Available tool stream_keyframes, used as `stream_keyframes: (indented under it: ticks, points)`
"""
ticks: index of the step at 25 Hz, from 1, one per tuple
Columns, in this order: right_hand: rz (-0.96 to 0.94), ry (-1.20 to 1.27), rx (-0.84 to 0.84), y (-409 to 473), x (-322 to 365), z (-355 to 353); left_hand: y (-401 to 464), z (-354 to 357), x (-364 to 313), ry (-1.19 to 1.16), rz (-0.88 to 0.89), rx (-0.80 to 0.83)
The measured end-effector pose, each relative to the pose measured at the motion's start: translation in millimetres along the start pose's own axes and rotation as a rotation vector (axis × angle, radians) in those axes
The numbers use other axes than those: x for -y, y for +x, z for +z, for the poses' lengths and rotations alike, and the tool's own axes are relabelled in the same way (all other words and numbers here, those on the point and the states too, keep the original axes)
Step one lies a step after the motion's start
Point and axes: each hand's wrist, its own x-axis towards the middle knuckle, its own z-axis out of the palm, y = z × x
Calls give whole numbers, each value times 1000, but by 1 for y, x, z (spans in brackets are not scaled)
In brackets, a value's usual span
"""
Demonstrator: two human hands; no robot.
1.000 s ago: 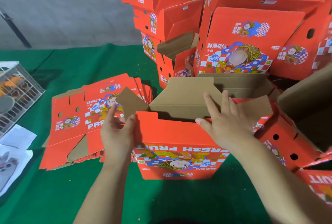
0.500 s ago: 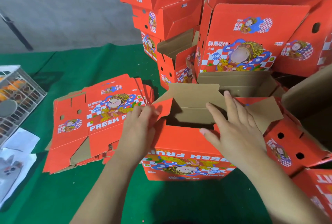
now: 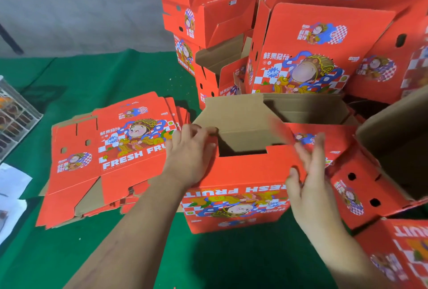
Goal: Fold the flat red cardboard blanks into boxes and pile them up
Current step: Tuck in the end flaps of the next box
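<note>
A half-folded red box (image 3: 238,186) stands upright on the green surface (image 3: 97,80), its printed "FRESH FRUIT" front facing the camera upside down and its top open to show brown cardboard inside. This box serves as the landmark for all positions below.

The left hand (image 3: 188,153) rests on the box's upper left corner, fingers curled over the folded-in left flap at the rim, gripping it. The right hand (image 3: 311,180) lies at the box's upper right corner, fingers straight and spread, pressing flat against the red right flap (image 3: 324,140); it grasps nothing. Motion blur softens these fingertips.

Left of the box, touching the left wrist's outline, lies the stack of flat red blanks (image 3: 104,156), printed side up, fanned slightly at its edges. Behind the box rises a pile of finished boxes (image 3: 308,52), several tiers high, some tilted, with open brown flaps visible between them. Just right of the box sits another folded box (image 3: 354,186) on its side, showing round holes, with a large brown flap (image 3: 398,140) above it. Far left of the box, at the picture's edge, stand a clear plastic crate (image 3: 16,117) and some white paper (image 3: 11,184).
</note>
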Motion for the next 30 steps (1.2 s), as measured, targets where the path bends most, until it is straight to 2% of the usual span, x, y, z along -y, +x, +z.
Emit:
stream_keyframes:
  ticks: [2, 4, 5, 7, 8, 9, 10, 11, 12, 13, 14, 15, 17, 19, 20, 21, 23, 24, 25, 26, 27, 28, 30]
  points:
    - [-124, -9, 100, -3, -7, 3, 0, 6, 1, 25, -45, -24]
    - [-175, -79, 89, 5, -13, 3, 2, 6, 2, -85, 0, 7]
    - [-159, -107, 84, 12, -15, 1, 3, 3, 5, -261, 40, 31]
    - [-44, -96, 70, 27, -12, -1, 1, -7, 6, -886, -60, 10]
    - [78, 9, 39, 36, -6, 0, -1, -9, 6, -1071, -133, 19]
    - [205, 169, -6, 41, 1, 4, -4, -11, 9, -1086, -137, 25]
    - [295, 268, -50, 45, 5, 7, -6, -12, 10, -989, -89, 41]
    - [337, 251, -44, 47, 9, 10, -7, -10, 11, -770, -27, 22]
    - [355, 129, 67, 48, 11, 10, -6, -5, 12, -507, 11, 23]
    - [378, -8, 249, 50, 11, 10, -5, -4, 9, -336, 5, 85]
    - [403, -138, 421, 52, 13, 8, -2, -6, 6, -266, -28, 191]
    - [416, -278, 522, 55, 18, 7, 1, -10, 2, -214, -54, 270]
    - [417, -569, 529, 60, 26, 14, 5, -9, -3, -129, -71, 306]
    - [418, -668, 504, 62, 36, 22, 4, -11, -1, -78, -32, 284]
    - [430, -612, 495, 62, 40, 21, 5, -12, 5, -199, -35, 277]
    - [444, -508, 471, 62, 41, 17, 5, -12, 11, -477, -90, 262]
    - [433, -268, 348, 55, 48, 5, 0, -21, 30, -1240, -424, 141]
    - [407, -171, 257, 51, 54, -2, -4, -30, 40, -1479, -635, 183]
    - [355, -117, 185, 49, 61, -8, -7, -36, 49, -1638, -714, 266]
    - [283, -111, 154, 50, 70, -13, -13, -48, 55, -1664, -731, 340]
    - [206, -122, 152, 53, 81, -20, -16, -52, 62, -1649, -715, 323]
    - [151, -126, 157, 58, 93, -28, -20, -64, 60, -1648, -723, 262]
    - [105, -107, 174, 70, 117, -51, -24, -80, 56, -1666, -715, 40]
